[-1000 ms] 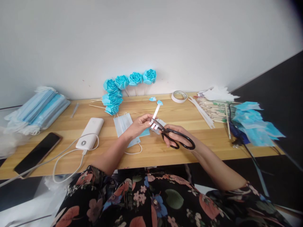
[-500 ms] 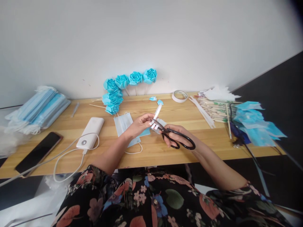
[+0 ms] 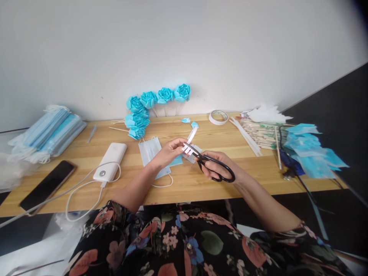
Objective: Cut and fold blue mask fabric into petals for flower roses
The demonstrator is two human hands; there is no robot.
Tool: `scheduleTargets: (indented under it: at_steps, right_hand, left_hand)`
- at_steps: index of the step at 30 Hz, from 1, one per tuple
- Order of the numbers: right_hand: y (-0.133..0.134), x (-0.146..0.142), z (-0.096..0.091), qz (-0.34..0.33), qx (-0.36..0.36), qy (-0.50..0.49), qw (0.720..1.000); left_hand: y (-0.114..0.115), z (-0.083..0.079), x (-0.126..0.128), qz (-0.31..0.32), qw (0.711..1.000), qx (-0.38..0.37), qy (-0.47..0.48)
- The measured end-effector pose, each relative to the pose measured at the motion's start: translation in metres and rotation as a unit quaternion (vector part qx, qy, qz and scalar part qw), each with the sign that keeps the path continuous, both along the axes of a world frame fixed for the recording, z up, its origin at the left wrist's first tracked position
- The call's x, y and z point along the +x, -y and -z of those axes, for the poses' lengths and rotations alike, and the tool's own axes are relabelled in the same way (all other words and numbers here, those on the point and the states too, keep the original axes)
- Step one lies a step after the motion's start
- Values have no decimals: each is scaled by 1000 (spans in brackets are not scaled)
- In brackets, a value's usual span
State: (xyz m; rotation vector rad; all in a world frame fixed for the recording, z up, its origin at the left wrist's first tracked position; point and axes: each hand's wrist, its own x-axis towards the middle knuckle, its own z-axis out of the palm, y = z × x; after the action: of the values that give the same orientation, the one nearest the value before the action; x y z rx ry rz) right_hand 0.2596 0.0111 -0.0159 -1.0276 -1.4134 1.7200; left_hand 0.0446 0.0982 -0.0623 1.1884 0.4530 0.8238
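My left hand (image 3: 173, 148) pinches a narrow white strip (image 3: 192, 134) whose lower edge is cut into a fringe. Black-handled scissors (image 3: 220, 168) are gripped in my right hand (image 3: 213, 164), with their blades at the strip beside my left fingertips. The handles sit close together. Under my hands lies a blue face mask (image 3: 151, 149), partly covered by my left forearm, and a pale translucent piece shows below the strip. Two small blue cut pieces (image 3: 185, 120) rest on the table just beyond my hands.
Several blue fabric flowers (image 3: 165, 95) on sticks lean at the wall. A tape roll (image 3: 218, 117), bundled sticks (image 3: 260, 132) and blue scraps (image 3: 309, 149) are at right. Stacked masks (image 3: 54, 130), a white power bank (image 3: 110, 161) with a cable, and a phone (image 3: 47, 186) are at left.
The scissors' handles have come together and the blades have closed at the strip's edge. My left hand stays in nearly the same place.
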Motion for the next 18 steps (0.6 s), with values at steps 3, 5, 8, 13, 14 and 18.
scheduleTargets:
  at_steps: [3, 5, 8, 13, 14, 18]
  right_hand:
    - [0, 0, -3, 15, -3, 4, 1000]
    - [0, 0, -4, 16, -3, 9, 1000]
    - [0, 1, -2, 16, -3, 13, 1000]
    - [1, -6, 7, 11, -4, 10, 1000]
    - [1, -9, 8, 1, -7, 14, 1000]
    - [4, -17, 13, -40, -30, 7, 999]
  left_hand:
    - [0, 0, 1, 3, 1000, 2, -1]
    - [1, -3, 2, 2, 1000, 4, -10]
    - [1, -8, 2, 1, 999, 21, -44]
    - [0, -11, 2, -61, 993, 47, -87]
    - [0, -10, 2, -72, 992, 48, -89]
    - [-2, -8, 2, -96, 992, 47, -72]
